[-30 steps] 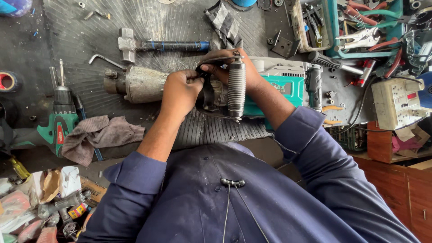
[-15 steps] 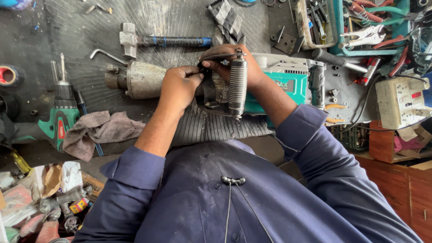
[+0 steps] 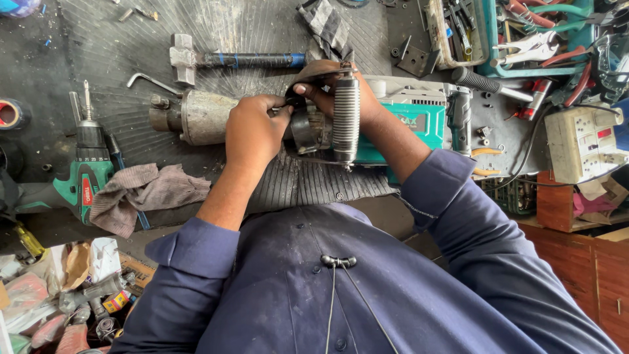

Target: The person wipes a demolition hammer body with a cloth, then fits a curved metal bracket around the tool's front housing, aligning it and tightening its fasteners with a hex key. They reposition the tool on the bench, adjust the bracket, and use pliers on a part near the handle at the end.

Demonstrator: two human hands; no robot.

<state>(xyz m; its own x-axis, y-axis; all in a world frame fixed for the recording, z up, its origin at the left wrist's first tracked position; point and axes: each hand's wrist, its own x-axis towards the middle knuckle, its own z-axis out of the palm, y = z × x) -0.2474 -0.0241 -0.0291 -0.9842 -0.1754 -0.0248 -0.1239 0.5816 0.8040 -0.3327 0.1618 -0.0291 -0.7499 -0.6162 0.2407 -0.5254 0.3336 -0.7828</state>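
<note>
From the head view, my left hand (image 3: 252, 134) lies over the middle of a big demolition hammer (image 3: 393, 111) that rests across the ribbed rubber mat (image 3: 308, 187) on the workbench (image 3: 39, 151). Its fingers are curled together and pressed down on the dark collar where the grey metal nose (image 3: 200, 118) meets the green and grey body; whether they pinch anything small I cannot tell, since the back of the hand hides the tips. My right hand (image 3: 334, 88) comes over the top of the tool from the far side, fingers bent and closed around the dark ring, just beside the ribbed side handle grip (image 3: 345, 118), which stands across the body and touches my wrist. The two hands meet, thumb tips almost touching.

Beyond the tool lies a hammer with a blue shaft (image 3: 236, 60), and near the nose a bent hex key (image 3: 152, 81). To my left a green cordless drill (image 3: 82, 174) lies beside a grey rag (image 3: 141, 193). To my right sit a tray of pliers (image 3: 537, 39) and a white power strip (image 3: 583, 141).
</note>
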